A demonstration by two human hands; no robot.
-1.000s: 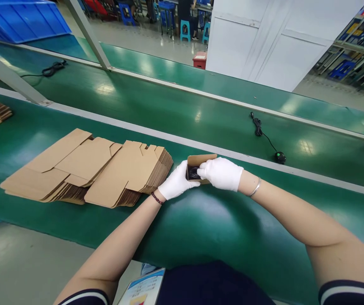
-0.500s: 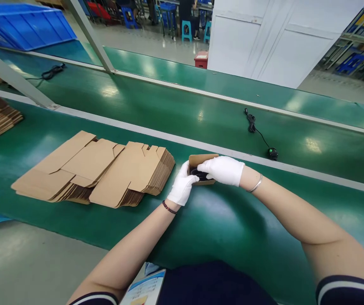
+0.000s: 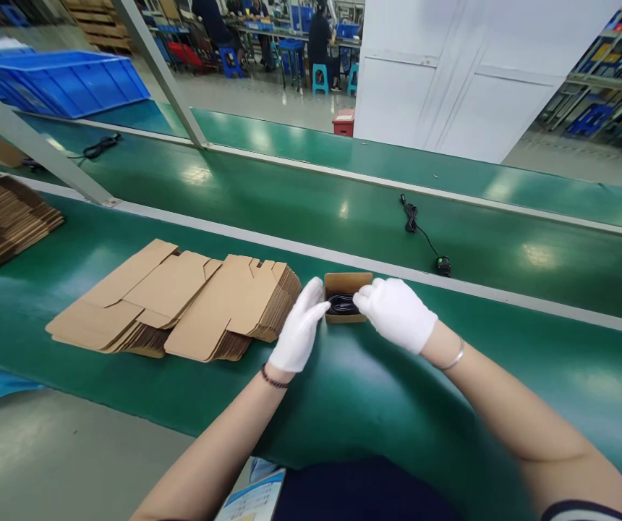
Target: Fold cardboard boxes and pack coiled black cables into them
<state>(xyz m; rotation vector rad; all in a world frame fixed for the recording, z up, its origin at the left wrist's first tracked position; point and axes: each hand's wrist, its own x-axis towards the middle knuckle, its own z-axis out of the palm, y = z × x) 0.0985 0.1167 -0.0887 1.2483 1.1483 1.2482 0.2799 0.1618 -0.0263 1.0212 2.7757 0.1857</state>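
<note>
A small open kraft cardboard box (image 3: 348, 300) stands on the green conveyor belt (image 3: 376, 405), with a coiled black cable (image 3: 342, 305) lying inside it. My left hand (image 3: 299, 325) and my right hand (image 3: 396, 315), both in white gloves, are on either side of the box, their fingertips at or very near its walls. Neither hand holds anything. To the left of my left hand lies a stack of flat kraft carton blanks (image 3: 197, 304).
A second stack of blanks (image 3: 1, 228) lies at the far left. On the farther belt (image 3: 311, 195) are black cables, one ending in a small black device (image 3: 442, 266). Beyond stand a blue crate (image 3: 61, 85), a white partition (image 3: 452, 72) and seated co-workers (image 3: 320, 47).
My hands have let go of the box and moved apart, and it now stands on the belt between them. The view has shifted, with the scene sitting lower in the frame.
</note>
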